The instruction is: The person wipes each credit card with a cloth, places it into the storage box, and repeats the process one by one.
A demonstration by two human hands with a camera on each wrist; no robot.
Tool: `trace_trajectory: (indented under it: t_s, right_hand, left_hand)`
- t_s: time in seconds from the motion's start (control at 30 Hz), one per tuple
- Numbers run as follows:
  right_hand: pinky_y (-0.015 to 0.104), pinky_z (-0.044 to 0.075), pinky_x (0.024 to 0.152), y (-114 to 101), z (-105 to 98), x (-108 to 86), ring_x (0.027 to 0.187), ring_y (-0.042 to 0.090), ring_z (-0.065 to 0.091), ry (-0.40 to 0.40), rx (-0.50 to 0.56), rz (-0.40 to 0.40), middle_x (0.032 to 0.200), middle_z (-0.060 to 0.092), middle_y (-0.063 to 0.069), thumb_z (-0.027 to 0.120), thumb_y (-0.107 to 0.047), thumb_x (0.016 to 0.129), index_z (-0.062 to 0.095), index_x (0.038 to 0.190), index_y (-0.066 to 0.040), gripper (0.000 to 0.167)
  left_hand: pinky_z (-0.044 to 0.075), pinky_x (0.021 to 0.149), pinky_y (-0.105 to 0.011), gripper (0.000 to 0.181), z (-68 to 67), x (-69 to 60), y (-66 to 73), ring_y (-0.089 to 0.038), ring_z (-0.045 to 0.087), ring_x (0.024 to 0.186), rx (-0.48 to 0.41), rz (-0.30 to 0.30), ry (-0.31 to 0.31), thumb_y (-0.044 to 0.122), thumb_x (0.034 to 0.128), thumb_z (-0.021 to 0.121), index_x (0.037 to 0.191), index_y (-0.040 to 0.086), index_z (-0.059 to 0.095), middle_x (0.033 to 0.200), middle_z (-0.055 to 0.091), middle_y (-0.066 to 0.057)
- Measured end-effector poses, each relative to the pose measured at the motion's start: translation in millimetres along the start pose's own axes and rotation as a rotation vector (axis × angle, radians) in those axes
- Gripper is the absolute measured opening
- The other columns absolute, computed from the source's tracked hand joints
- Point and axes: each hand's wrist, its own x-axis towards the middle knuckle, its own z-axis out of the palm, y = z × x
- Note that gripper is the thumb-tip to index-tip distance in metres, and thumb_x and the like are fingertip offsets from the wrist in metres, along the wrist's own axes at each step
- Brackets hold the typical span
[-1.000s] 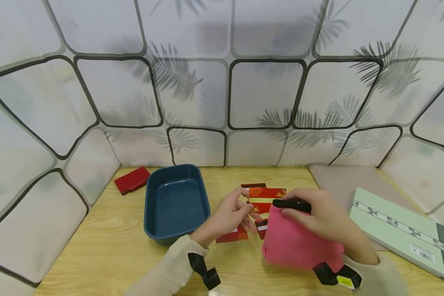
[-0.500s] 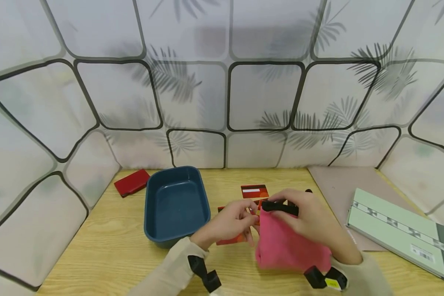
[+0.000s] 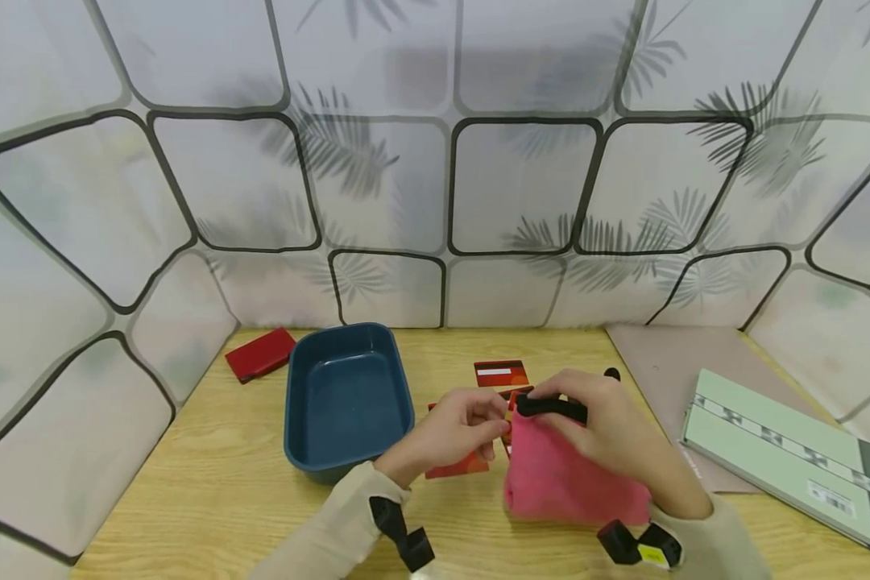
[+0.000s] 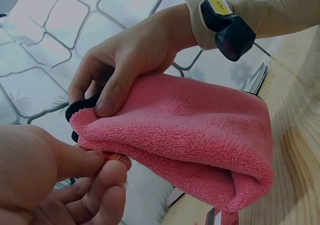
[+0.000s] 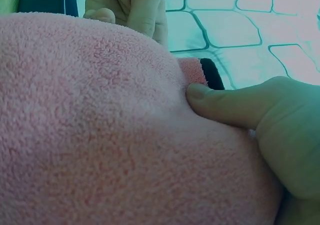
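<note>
My right hand [image 3: 612, 427] grips a folded pink plush towel [image 3: 565, 475] by its black-edged corner, with the thumb on the near side. A black strip [image 3: 551, 408] runs along that upper edge. Just left of the towel, my left hand [image 3: 453, 435] pinches a red-and-gold card [image 4: 115, 156] between thumb and fingers. In the left wrist view the card sits against the towel's lower fold, mostly hidden by fingers and cloth. Behind the hands a red card [image 3: 501, 373] with a white strip lies on the table. Another red card [image 3: 460, 465] lies partly under my left hand.
A deep blue plastic bin [image 3: 348, 403] stands left of my hands. Beyond it is a dark red wallet-like case [image 3: 261, 354]. On the right, a pale green notebook [image 3: 783, 451] overlaps a greyish-brown sheet [image 3: 667, 362]. A patterned curtain [image 3: 522, 185] closes off the back.
My right hand has brought the towel left toward my left hand. The red-and-gold card, broadly visible a second ago, is now mostly covered at the towel's edge. The last half second shows little movement.
</note>
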Motion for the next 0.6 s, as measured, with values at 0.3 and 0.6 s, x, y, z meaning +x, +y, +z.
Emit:
trace_trajectory:
  t_s: [0.3, 0.6]
  right_hand:
    - [0.032, 0.057, 0.073, 5, -5, -3.7, 0.081, 0.006, 0.066, -0.021, -0.111, 0.094, 0.089, 0.071, -0.009, 0.082, -0.006, 0.072, 0.071, 0.095, -0.016, 0.027]
    - [0.036, 0.055, 0.074, 10, -24, -5.9, 0.083, 0.014, 0.067, 0.016, -0.204, 0.129, 0.091, 0.072, -0.005, 0.082, 0.002, 0.069, 0.072, 0.095, -0.015, 0.033]
  left_hand:
    - [0.051, 0.055, -0.021, 0.015, -2.5, -1.1, -2.8, -0.013, 0.057, 0.053, -0.016, -0.034, 0.06, 0.002, 0.096, 0.054, 0.109, -0.006, 0.057, 0.085, 0.062, -0.023]
    - [0.049, 0.052, -0.022, 0.009, -6.7, 0.5, 0.3, -0.011, 0.057, 0.052, -0.052, -0.056, 0.103, 0.001, 0.0954, 0.055, 0.102, -0.005, 0.056, 0.078, 0.064, -0.012]
